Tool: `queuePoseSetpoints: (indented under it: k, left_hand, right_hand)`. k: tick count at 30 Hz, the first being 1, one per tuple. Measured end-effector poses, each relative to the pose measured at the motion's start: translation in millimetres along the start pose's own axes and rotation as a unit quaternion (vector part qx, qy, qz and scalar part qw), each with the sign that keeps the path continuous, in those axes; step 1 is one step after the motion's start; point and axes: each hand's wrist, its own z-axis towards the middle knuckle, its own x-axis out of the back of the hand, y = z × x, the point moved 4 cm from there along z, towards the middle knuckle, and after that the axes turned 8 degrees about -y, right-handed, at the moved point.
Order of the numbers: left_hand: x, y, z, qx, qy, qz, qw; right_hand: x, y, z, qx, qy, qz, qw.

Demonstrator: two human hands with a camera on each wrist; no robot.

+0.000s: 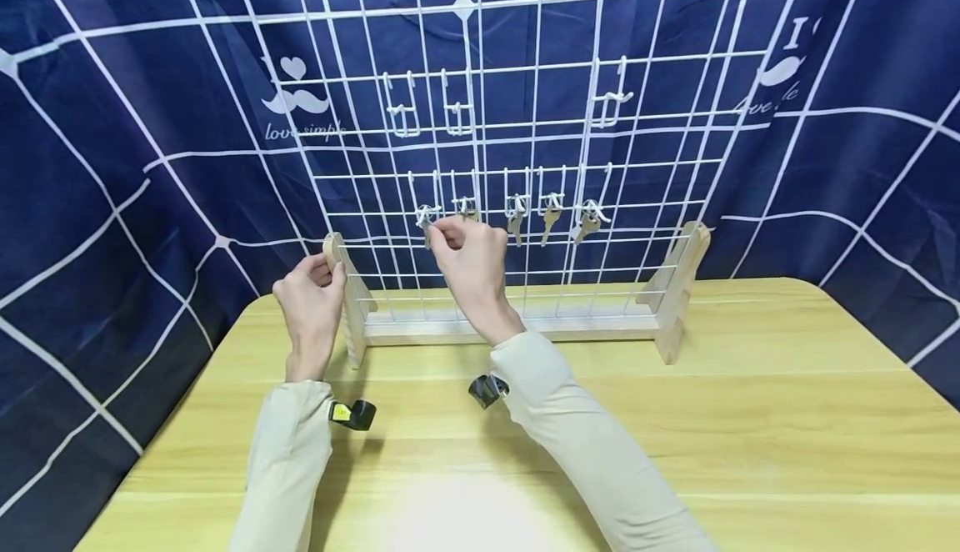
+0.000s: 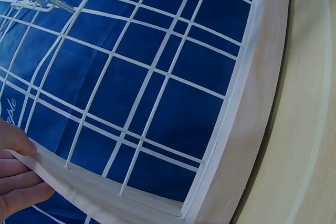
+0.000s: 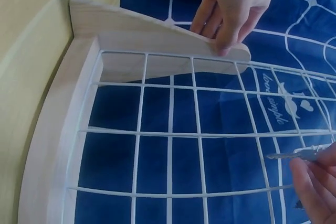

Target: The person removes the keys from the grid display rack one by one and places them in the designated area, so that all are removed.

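From the head view, your left hand (image 1: 309, 310) is at the left, its thumb and fingers clamped on the upper end of the left wooden upright (image 1: 351, 310), which stands on the pale wood table (image 1: 750, 435). Your right hand (image 1: 478, 273) reaches to the far side, its thumb and fingertips together on a silver key (image 1: 427, 233) at the leftmost hook of the lower row. Whether the key's ring sits fully on that hook cannot be told. To the right of it, four more hooks carry keys; the nearest of these, the second key (image 1: 470, 212), is partly hidden by your right hand. Above, the white wire grid (image 1: 281, 82) bears three hooks, two towards the left and one towards the right. A dark blue curtain with white lines (image 1: 172, 110) hangs behind.

From the left wrist, your left fingers wrap the left upright, while your right fingertips pinch the key in front of the wires; its toothed blade shows.

From the right wrist, your left thumb presses the near face of that upright, close to its rounded top. Your right fingers hold the key, its blade sticking out past the fingertips.
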Motion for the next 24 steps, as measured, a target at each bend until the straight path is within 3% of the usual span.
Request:
queuePoseSetpoints:
  k: [14,24]
  left_hand:
    - [0.3,1.4,-3.7,0.01,-0.022,-0.004,0.9997]
    - [1.4,3.0,-1.8,0.002,-0.018,-0.006,0.9998]
  right_hand:
    - [4.6,-5.8,-13.9,0.052,0.011,0.053,0.9972]
    - [14.3,-16.4,-18.3,0.092,0.029,0.073,0.9926]
